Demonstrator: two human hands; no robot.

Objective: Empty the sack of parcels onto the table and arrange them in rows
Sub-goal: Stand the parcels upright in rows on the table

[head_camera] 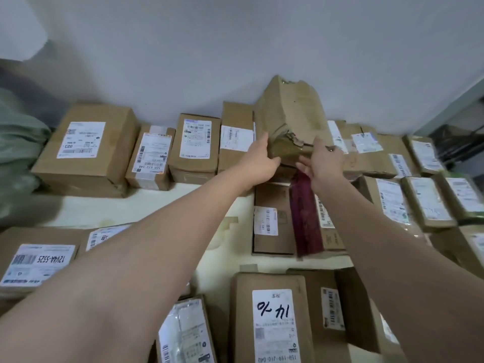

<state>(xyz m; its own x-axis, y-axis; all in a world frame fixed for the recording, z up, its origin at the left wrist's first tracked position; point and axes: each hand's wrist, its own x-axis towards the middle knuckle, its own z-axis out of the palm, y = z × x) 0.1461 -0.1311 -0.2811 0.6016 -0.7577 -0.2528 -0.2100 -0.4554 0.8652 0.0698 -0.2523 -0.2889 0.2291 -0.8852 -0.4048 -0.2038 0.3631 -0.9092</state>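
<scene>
Held parcel: one battered parcel [290, 113] at 12 o'clock, up against the wall [235, 35]. It is tall brown cardboard, creased, torn along the top and at the front edge, and stands higher than its neighbours. Its base is hidden behind the hands.
Left hand [258, 158]: fingers straight and together, flat on the parcel's left side.
Right hand [323, 163]: fingers spread and laid on the right front corner, thumb up.
Back row: four brown cartons [195, 148] side by side from 9 to 11 o'clock, squared card, one white printed label each.
Maroon parcel [305, 218]: one, long and narrow with a glossy wrap, at 6 o'clock of the hands, lying over flat cartons.
Right side: flat labelled cartons crowd 1 to 4 o'clock, too overlapped to count.
Sack [18, 142]: one, pale green, soft and crumpled, at the 9 o'clock edge.
Table [157, 205]: cream and smooth.
</scene>
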